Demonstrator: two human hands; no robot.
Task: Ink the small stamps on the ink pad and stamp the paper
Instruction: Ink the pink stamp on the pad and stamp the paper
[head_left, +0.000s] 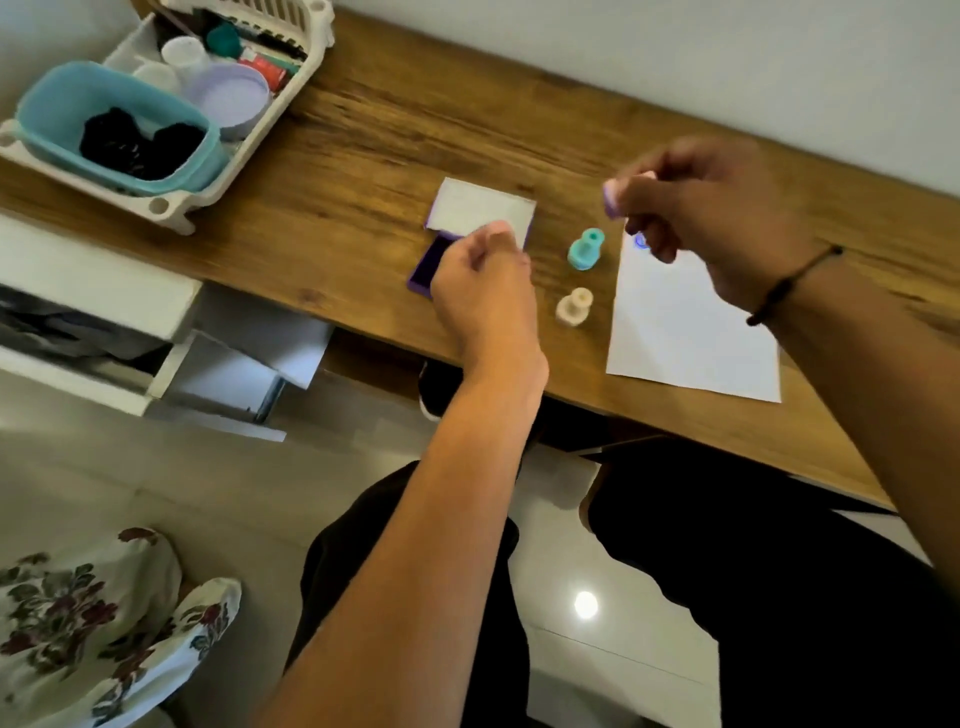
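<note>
- Left hand (485, 283) reaching in from below on a long bare forearm, knuckles up, fingers curled together on the near corner of the ink pad (423, 270); thumb and fingertip pinched at the edge of its white lid (483, 208), which tilts open behind.
- Ink pad: flat purple rectangle with a dark inked face, lying on the counter (363, 156), mostly hidden under the left hand.
- Right hand (711, 218) raised above the far end of the paper (685, 327), blurred, fingers closed around a small lilac stamp (613, 197) whose round end points left; dark cord bracelet (789, 286) on the wrist.
- Paper: plain white sheet, flat on the counter, near edge close to the counter's front; one small blue round print (641, 241) near its far corner.
- Two more stamps standing upright between ink pad and paper: a teal stamp (586, 249) and, nearer, a cream stamp (574, 306), both knob-shaped plastic with wide round bases, apart from each other.
- Counter: brown wood with strong grain.
- White plastic rack (171, 208) at the far left, holding a light blue tub (47, 109) and a lilac lid (231, 98).
</note>
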